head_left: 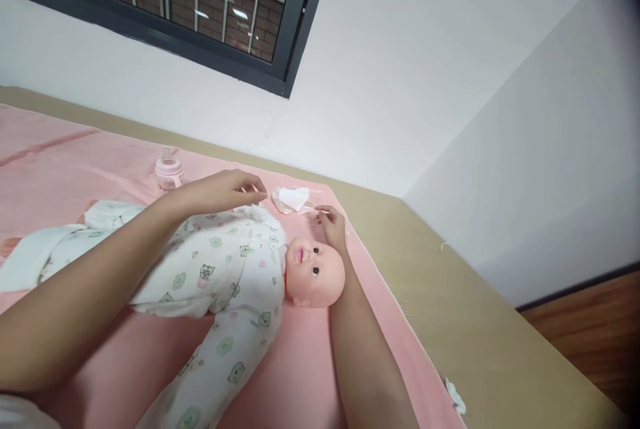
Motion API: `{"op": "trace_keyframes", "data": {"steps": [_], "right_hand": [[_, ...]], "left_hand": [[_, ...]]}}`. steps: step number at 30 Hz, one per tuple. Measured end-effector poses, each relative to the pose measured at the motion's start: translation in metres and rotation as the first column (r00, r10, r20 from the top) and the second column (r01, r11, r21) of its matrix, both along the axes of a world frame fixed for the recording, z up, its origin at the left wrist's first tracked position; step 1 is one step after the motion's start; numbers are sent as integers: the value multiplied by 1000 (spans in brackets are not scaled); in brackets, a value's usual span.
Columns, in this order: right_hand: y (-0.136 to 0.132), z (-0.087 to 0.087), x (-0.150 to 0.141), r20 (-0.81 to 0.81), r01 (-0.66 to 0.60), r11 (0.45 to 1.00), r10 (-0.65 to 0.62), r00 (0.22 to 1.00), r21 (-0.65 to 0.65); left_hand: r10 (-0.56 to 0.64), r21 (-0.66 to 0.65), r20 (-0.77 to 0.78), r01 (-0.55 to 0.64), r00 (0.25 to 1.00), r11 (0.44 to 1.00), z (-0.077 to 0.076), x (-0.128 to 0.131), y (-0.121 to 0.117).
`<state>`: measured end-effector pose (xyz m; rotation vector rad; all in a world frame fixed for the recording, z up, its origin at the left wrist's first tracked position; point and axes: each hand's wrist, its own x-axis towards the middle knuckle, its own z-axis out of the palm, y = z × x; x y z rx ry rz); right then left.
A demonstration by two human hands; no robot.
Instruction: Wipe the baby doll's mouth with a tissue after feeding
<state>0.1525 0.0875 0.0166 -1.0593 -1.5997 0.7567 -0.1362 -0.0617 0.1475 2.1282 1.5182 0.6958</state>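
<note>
- Head view: the doll [215, 262] lay face up on the pink mat [305, 362], its bald head toward the right and its legs toward the left.
- Left hand [243, 189]: reached over the doll's body from the left, just beside its far shoulder. Fingers were loosely curved and parted from the thumb; no object was seen between them.
- Right hand [331, 223]: lay just beyond the doll's head, palm side partly hidden. Fingers were bent, with the tips at a thin white strip [309, 208]. Whether they gripped it could not be told.
- White packet [291, 199]: rested on the mat between the two hands, slightly beyond them, a white sheet showing on top. It sat just right of the left fingertips and left of the right hand; the strip ran from its near right side toward the right fingers.
- Doll's head versus hands: nearer the wearer than both, with the right forearm passing close along its crown side.
- Pink-capped bottle [169, 171]: stood upright on the mat, beyond the left forearm and well apart from the packet.
- Doll's clothing: white, printed with green bears.
</note>
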Motion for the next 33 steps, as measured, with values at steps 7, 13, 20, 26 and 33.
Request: {"op": "trace_keyframes", "data": {"steps": [7, 13, 20, 26, 33], "right_hand": [[5, -7, -23, -371, -373, 820, 214, 903, -435], [4, 3, -23, -456, -510, 752, 312, 834, -418], [18, 51, -20, -404, -405, 829, 243, 882, -386], [15, 106, -20, -281, -316, 903, 235, 931, -291], [-12, 132, -30, -414, -330, 939, 264, 871, -96]], "left_hand": [[-32, -10, -22, 32, 999, 999, -1, 1, 0], [-52, -4, -46, 52, 998, 999, -2, 2, 2], [-80, 14, -61, 81, 995, 997, -7, 1, 4], [-95, 15, -54, 96, 994, 995, -8, 3, 2], [-61, 17, -20, 62, 998, 998, -8, 2, 0]]}}
